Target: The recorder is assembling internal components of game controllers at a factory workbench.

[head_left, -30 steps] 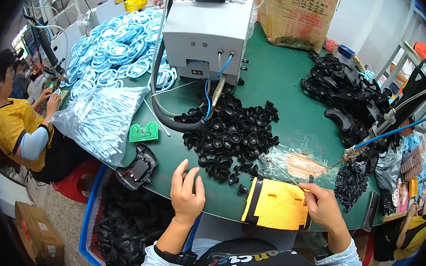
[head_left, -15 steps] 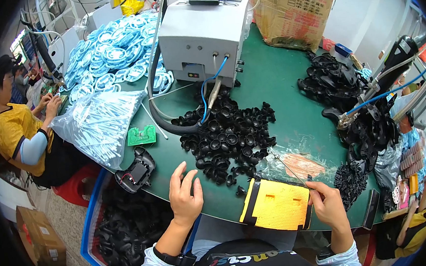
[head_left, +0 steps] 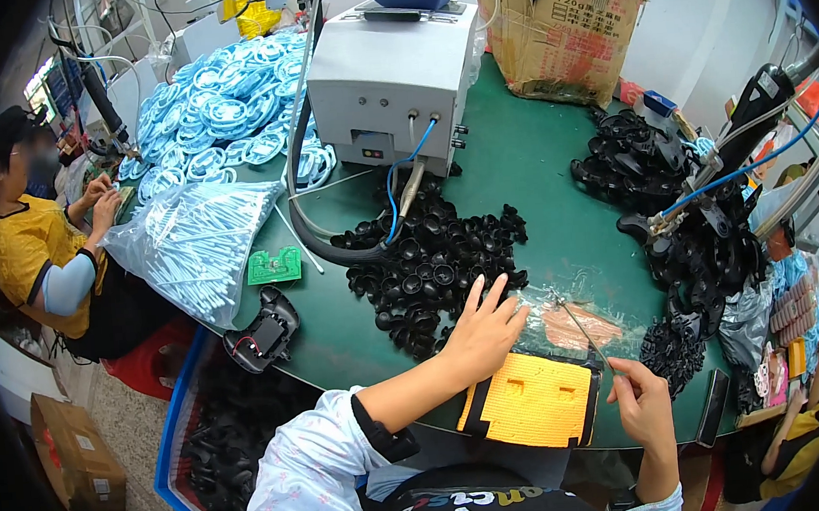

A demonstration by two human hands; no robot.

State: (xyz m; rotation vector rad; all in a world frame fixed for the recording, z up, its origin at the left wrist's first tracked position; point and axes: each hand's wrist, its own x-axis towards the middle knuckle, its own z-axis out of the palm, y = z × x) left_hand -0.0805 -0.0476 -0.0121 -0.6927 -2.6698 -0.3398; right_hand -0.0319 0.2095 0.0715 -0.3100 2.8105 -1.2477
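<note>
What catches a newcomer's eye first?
Likely the yellow, black-edged ridged pad at the near edge of the green table, beside the right hand holding a thin rod-like tool. Beyond lies a heap of small black cup-shaped parts; at the far left, a mound of pale-blue plastic rings.

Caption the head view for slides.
Left hand at the edge of a black cup pile, right hand holding a thin rod beside a yellow pad.
</note>
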